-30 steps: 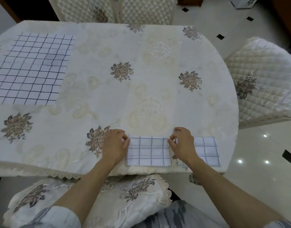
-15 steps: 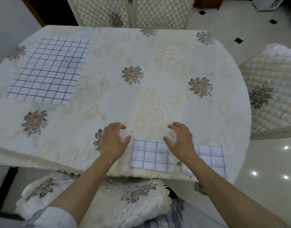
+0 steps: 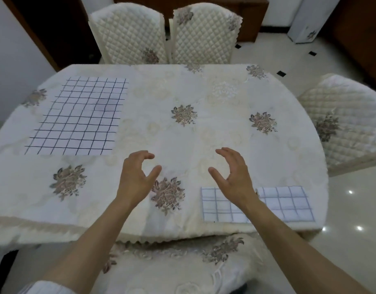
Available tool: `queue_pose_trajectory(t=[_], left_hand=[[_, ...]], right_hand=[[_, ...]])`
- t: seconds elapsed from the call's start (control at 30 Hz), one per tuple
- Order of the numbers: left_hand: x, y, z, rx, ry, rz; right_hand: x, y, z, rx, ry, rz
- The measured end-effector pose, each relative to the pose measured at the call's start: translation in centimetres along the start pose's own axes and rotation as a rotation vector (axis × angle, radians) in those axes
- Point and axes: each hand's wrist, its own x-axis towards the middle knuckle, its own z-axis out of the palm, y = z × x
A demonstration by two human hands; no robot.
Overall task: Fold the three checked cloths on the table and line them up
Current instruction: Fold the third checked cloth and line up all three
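Left hand (image 3: 136, 177) and right hand (image 3: 231, 175) hover empty, loosely curled; reaching for the flat cloth (image 3: 81, 117), a forearm could sweep the folded cloths (image 3: 289, 202) off the table (image 3: 204, 136).

Bright, even, diffuse overhead light. Only faint soft shadows beneath left hand (image 3: 136, 177) and right hand (image 3: 233, 175). Small glare spots on glossy floor (image 3: 352, 209) at right. Strong wide-angle bowing of table (image 3: 204, 134) edges. Slight softness overall; dark far corners.
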Motion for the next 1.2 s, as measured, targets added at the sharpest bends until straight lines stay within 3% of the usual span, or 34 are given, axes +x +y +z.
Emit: queue_pose_trajectory(t=[0.4,0.83,0.93,1.2], left_hand=[[-1.0,-2.2,-9.4,-0.035,0.073,0.016],[-4.1,-4.6,-14.4,0.052,0.168,-0.129],[-3.2,-5.9,-15.1,0.043,0.155,-0.160],[1.4,-12.5,-20.1,-0.031,0.021,-0.025]], right_hand=[[-1.8,-7.5,4.8,0.078,0.037,0.003],[-1.2,-10.6,11.7,0.223,-0.114,-0.023],[-1.0,-11.3,12.8,0.189,-0.109,-0.013],[-1.0,-18.7,20.6,0.084,-0.009,-0.012]])
